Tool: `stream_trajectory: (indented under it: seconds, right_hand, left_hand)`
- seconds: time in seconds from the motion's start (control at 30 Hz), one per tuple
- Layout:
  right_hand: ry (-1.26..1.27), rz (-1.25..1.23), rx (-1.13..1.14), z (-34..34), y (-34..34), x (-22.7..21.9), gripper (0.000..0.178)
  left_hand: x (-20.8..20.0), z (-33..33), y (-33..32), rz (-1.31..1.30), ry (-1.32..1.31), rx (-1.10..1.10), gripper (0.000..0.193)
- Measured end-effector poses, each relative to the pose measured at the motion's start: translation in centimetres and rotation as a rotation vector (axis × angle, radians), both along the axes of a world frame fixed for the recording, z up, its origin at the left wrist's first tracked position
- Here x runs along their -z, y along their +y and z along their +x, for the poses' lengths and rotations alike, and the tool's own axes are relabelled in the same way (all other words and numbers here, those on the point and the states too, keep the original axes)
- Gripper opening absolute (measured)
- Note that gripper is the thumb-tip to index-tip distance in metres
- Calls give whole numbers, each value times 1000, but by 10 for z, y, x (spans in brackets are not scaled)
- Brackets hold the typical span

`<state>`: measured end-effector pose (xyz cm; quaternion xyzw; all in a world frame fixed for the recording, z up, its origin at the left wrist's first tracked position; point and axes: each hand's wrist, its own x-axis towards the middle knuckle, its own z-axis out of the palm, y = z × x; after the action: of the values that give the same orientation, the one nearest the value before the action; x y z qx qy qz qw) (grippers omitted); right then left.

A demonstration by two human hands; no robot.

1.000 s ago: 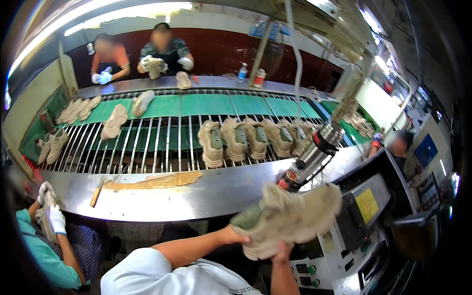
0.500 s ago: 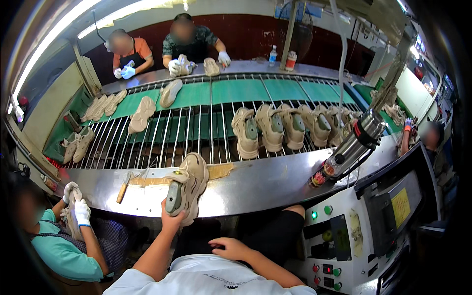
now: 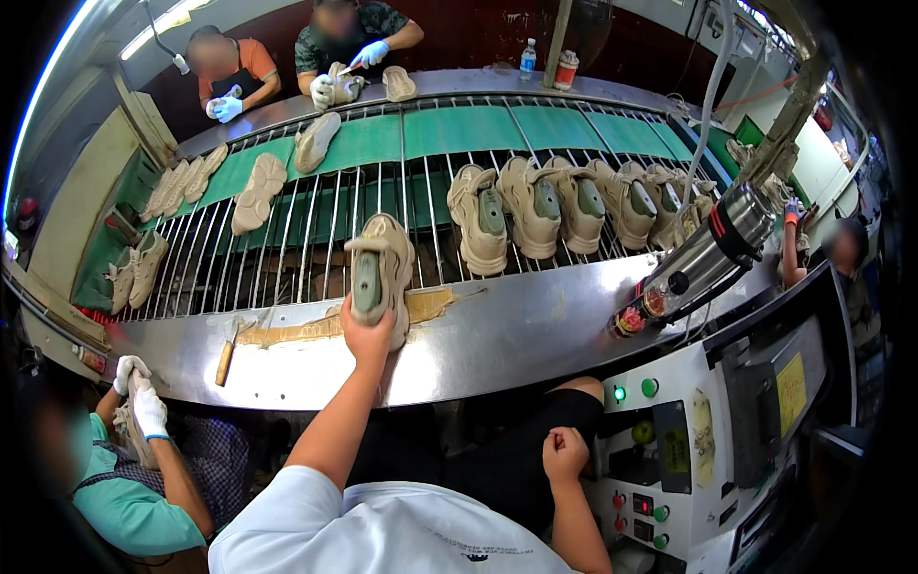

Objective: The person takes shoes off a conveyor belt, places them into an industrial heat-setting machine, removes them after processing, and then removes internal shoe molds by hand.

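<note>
My left hand (image 3: 368,330) grips a beige sneaker (image 3: 394,256) round its heel, with the toe pointing away from me. A green shoe last (image 3: 367,282) fills the sneaker's opening. The shoe reaches across the steel ledge (image 3: 516,330) to the near ends of the metal rods; whether its sole touches them I cannot tell. Above my right thigh, beside the control panel, my right hand (image 3: 565,452) is curled into a loose fist, and nothing shows in it. Right of the held sneaker, a row of similar beige sneakers (image 3: 478,218) stands on the rods, heels toward me.
A wooden-handled tool (image 3: 227,356) lies on the ledge at left, by a strip of brown tape (image 3: 296,332). At right a steel flask (image 3: 703,251) leans over the ledge, above a control panel (image 3: 660,469). Co-workers handle shoes across the green belt (image 3: 449,130) and at lower left.
My left hand has carried the sneaker forward and slightly right, toward the rods. My right hand has moved right, from my lap to beside the panel, and curled up. The view has shifted.
</note>
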<state>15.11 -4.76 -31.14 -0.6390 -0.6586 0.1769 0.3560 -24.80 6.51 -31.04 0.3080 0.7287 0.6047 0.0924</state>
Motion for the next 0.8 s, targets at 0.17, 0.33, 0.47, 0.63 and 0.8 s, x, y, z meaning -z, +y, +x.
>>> stream_trajectory:
  seconds: [0.17,0.33,0.47,0.63,0.8]
  right_hand:
    - [44,-61,5,0,9,5,4]
    - [85,59,-21,5,11,26,7]
    - [36,-4,10,7,10,30,8]
    - [-26,-100,2,6,15,28,6]
    - [-156,-246,75,3,21,32,10]
  left_hand:
    - [-2,-34,65,-77,0,-33,77]
    - [-7,-52,82,-132,43,63,76]
    - [1,-54,83,-90,-18,134,75]
    - [4,-56,84,-111,10,106,77]
    - [10,-57,90,-58,-18,170,80]
